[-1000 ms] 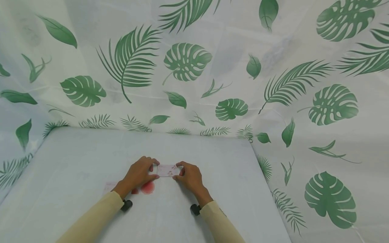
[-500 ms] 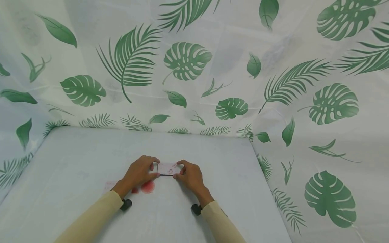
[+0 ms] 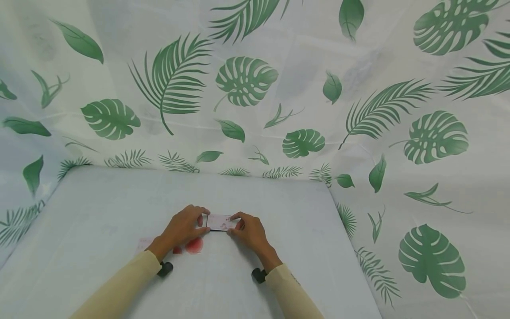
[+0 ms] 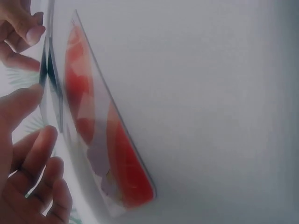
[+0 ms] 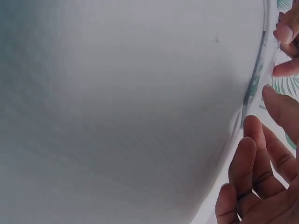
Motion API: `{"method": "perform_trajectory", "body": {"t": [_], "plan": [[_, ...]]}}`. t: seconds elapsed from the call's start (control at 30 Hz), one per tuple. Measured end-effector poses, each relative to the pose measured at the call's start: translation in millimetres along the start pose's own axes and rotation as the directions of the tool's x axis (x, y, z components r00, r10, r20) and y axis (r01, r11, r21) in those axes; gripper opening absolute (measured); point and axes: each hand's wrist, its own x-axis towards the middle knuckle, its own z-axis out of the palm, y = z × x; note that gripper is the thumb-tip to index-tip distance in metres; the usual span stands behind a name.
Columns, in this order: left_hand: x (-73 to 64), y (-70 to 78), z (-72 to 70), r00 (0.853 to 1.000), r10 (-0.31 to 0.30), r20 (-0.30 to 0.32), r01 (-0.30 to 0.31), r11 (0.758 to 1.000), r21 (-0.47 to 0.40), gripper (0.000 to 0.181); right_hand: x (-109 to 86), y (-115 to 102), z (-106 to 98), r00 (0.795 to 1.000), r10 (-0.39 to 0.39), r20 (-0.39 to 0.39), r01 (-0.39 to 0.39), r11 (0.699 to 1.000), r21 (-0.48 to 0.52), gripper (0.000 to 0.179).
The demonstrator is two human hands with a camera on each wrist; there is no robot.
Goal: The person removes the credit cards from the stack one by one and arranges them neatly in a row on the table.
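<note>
Between both hands is a thin, card-sized pink piece [image 3: 218, 222] with a flower print and a dark line along its near and left edges. Seen edge-on in the left wrist view, this piece [image 4: 54, 79] shows two thin glossy leaves at an angle. My left hand [image 3: 184, 225] pinches its left end between thumb and forefinger. The right hand [image 3: 250, 230] pinches the opposite end likewise. In the right wrist view, the piece's narrow edge [image 5: 255, 77] runs beside the fingertips. Beneath the left hand lies a clear, flat sheet [image 4: 133, 175] with red shapes, partly hidden by that hand in the head view.
A pale cloth covers the flat table [image 3: 119, 195]. Behind it and at the sides hang white curtains [image 3: 303, 88] printed with green leaves. Each wrist carries a small black camera [image 3: 165, 269] near the sleeve cuff.
The dark line along the pink piece's near edge is thicker than one second ago, and one has appeared on its left edge. Both hands keep their grip and have barely moved.
</note>
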Motion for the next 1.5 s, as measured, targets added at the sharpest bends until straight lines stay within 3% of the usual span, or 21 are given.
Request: {"method": "perform_trajectory", "body": {"t": [0.3,0.5,1.03,1.5], "plan": [[0.9,3.7,2.0,1.0,-0.01,0.007,0.01,1.0,-0.009,0.053,1.1,-1.2,2.7,0.998,0.024,0.051,-0.022,0.999,-0.04,0.055],[0.0,3.2,1.7,1.0,-0.009,-0.009,0.009,1.0,-0.011,0.052,5.2,-0.4,3.9,0.997,0.033,0.065,-0.029,0.998,-0.055,0.054],[0.0,7.7,-1.5,1.0,-0.027,-0.011,0.027,0.999,-0.031,0.058,3.6,1.7,-3.2,0.997,0.029,0.075,-0.032,0.999,0.037,0.054],[-6.9,11.5,-3.7,0.999,-0.001,-0.034,0.0,1.0,-0.011,0.057,-3.2,1.2,-8.4,0.996,0.002,0.088,-0.008,0.998,0.064,0.056]]}}
